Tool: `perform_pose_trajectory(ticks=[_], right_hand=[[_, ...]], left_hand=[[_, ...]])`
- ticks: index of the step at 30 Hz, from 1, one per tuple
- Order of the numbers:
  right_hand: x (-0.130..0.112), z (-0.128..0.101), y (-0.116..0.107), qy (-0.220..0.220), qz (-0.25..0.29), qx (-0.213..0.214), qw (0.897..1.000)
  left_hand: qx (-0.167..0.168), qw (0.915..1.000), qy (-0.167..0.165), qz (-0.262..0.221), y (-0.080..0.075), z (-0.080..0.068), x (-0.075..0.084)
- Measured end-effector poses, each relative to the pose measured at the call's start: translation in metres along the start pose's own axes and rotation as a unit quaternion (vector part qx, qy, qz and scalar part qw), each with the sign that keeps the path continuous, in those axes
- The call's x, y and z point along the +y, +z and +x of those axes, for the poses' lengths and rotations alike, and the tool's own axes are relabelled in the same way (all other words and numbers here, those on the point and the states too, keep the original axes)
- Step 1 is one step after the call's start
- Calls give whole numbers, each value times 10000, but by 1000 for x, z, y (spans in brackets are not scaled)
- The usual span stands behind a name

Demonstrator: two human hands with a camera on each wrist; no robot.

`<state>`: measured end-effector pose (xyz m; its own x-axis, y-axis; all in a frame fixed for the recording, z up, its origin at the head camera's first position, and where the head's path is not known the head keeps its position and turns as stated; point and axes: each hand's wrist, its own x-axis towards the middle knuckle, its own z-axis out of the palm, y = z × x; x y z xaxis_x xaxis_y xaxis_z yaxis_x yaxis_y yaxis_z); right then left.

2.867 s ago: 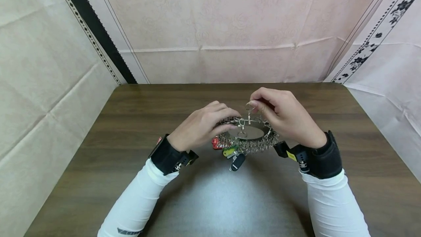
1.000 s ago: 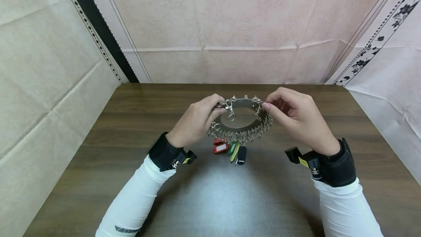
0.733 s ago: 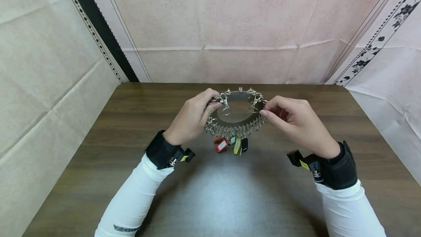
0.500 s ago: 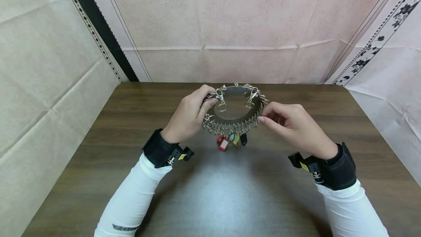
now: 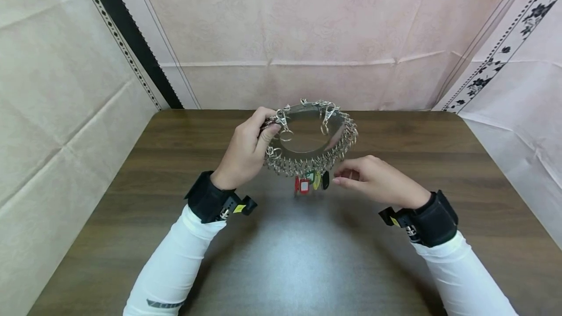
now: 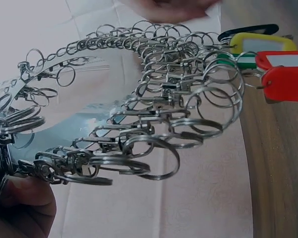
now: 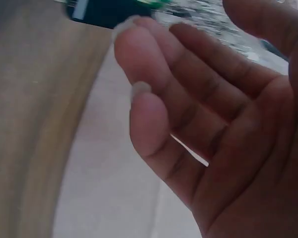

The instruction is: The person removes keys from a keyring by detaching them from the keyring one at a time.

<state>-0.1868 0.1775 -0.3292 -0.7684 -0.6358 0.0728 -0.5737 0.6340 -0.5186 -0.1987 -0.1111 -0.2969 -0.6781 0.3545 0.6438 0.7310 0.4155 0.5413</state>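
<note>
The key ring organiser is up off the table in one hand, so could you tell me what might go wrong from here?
Only the left hand grips the key ring organiser, at its edge; tilted, it might slip and drop onto the table. The right hand is open just under the coloured tags, so its fingers could snag the dangling clips.

Right hand point(image 7: 213, 124) — fingers loose, empty.

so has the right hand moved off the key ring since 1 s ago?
Yes. The right hand has let go of the key ring and dropped toward the near table edge, now open just right of the coloured tags.
</note>
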Motion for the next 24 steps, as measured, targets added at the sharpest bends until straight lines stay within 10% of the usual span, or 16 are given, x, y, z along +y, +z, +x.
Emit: perform_pose_trajectory(ticks=[24], right_hand=[[19,19,26,-18,1875,752,9794]], left_hand=[[481,9974,-1,-544,2,2,-2]])
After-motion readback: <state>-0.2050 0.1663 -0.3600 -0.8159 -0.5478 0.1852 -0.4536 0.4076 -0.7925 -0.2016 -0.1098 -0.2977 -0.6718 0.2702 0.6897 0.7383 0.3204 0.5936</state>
